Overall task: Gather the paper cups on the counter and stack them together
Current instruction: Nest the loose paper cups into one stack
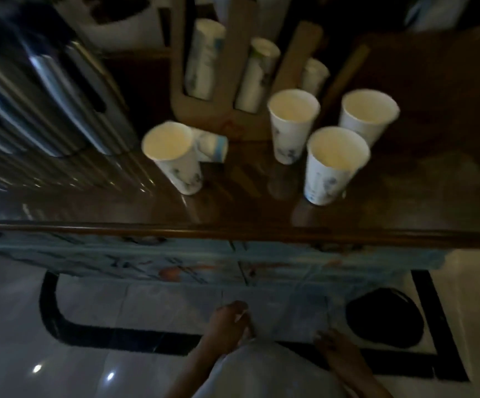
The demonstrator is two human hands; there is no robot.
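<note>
head | 4 cups (293,124) upright on counter (233,208) | hands (230,320) low, apart

Four upright paper cups (293,124) on counter (233,208)

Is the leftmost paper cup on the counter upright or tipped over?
Upright. The leftmost paper cup stands on its base with its open mouth facing up; its seeming lean is likely wide-angle distortion. It looks empty inside.

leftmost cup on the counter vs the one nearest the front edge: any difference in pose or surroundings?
The leftmost cup appears to lean left, while the front cup looks nearly upright, though the wide lens may exaggerate this. The leftmost cup stands alone with a small white-and-blue item right behind it; the front cup sits close to two other cups. Both are white paper cups with blue print, open side up, apparently empty.
</note>
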